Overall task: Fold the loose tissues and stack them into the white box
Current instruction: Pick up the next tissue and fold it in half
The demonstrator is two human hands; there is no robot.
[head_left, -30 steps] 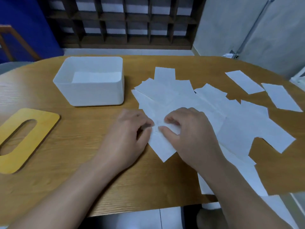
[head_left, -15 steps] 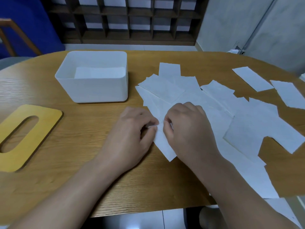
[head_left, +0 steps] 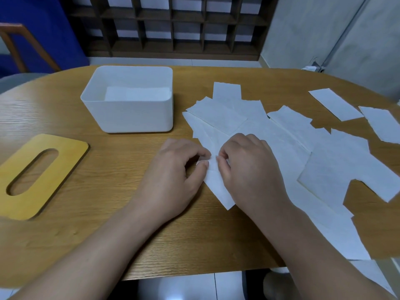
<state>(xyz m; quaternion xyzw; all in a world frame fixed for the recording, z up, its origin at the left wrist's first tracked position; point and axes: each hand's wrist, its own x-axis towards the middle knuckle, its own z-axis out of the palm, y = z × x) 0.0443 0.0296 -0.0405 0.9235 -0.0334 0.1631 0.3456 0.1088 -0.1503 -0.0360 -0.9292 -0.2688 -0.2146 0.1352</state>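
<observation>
Several loose white tissues (head_left: 270,135) lie overlapping on the right half of the wooden table. The nearest tissue (head_left: 216,187) lies at the left edge of the pile, and both hands work on it. My left hand (head_left: 173,172) pinches its left edge between thumb and forefinger. Close beside it, my right hand (head_left: 249,167) pinches the same tissue with curled fingers. The white box (head_left: 129,118) stands open at the back left, apart from the hands, with folded tissue (head_left: 138,94) lying inside.
A yellow wooden lid with an oval slot (head_left: 36,174) lies at the left. Two separate tissues (head_left: 335,105) lie at the far right, and one tissue hangs over the table's near right edge. A dark lattice shelf (head_left: 173,24) stands behind the table (head_left: 108,213).
Both hands have drawn closer together on the near tissue, fingertips now almost touching at its left edge. The view has tilted slightly.
</observation>
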